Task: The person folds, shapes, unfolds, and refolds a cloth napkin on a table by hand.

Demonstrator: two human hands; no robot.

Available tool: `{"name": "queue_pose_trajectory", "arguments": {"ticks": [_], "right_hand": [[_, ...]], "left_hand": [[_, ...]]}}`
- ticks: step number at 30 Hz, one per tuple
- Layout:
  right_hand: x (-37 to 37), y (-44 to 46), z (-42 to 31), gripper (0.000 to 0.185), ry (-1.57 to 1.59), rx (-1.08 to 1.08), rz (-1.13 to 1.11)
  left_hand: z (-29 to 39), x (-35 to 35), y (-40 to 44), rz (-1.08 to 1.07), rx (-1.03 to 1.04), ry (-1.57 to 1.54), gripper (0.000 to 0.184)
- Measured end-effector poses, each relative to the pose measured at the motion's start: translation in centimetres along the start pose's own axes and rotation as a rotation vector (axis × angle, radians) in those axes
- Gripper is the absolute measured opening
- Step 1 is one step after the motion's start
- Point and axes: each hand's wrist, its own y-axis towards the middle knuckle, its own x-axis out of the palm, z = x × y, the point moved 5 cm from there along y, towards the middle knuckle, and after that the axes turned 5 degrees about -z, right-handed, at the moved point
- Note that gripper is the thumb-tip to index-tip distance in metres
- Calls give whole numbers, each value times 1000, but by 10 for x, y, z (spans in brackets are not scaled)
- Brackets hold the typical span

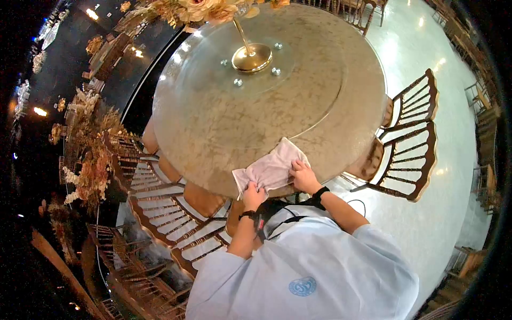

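Observation:
A pale pink cloth lies partly spread over the near edge of a round table with a mottled tan top. Its left corner is bunched under my left hand, whose fingers are closed on the fabric. At the cloth's right side, my right hand grips the edge with bent fingers. Farther back stands a gold-coloured stand with a round base, topped by peach and cream flowers. Small clear glass pieces sit around that base.
Wooden spindle-back chairs stand close on the right. More chairs crowd the left side, near dried flower arrangements. A pale glossy floor runs along the right, and a dark area lies at the left.

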Motion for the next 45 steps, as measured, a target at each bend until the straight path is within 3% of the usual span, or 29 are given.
{"name": "queue_pose_trajectory", "arguments": {"ticks": [8,14,16,22,26,34,36,42,45], "right_hand": [[0,11,4,24,27,5,48],[-4,12,6,27,79,17,14],[-2,12,8,28,87,5,10],[2,9,12,32,107,-18,51],[-4,5,8,33,118,-19,39],[-5,8,7,39,115,0,62],[-6,7,7,38,128,12,68],[-3,8,9,32,178,4,83],[9,11,14,30,202,-16,58]], "left_hand": [[-14,-2,15,56,8,-106,39],[-49,28,43,-141,-93,-239,40],[-35,17,32,-197,-95,-432,37],[-43,23,33,-119,-15,-390,36],[-46,27,32,-158,-98,-392,37],[-63,44,43,-127,22,-455,34],[-62,39,45,-15,144,-292,33],[-30,12,21,-142,11,-494,28],[-55,31,35,-132,66,-480,29]]}}
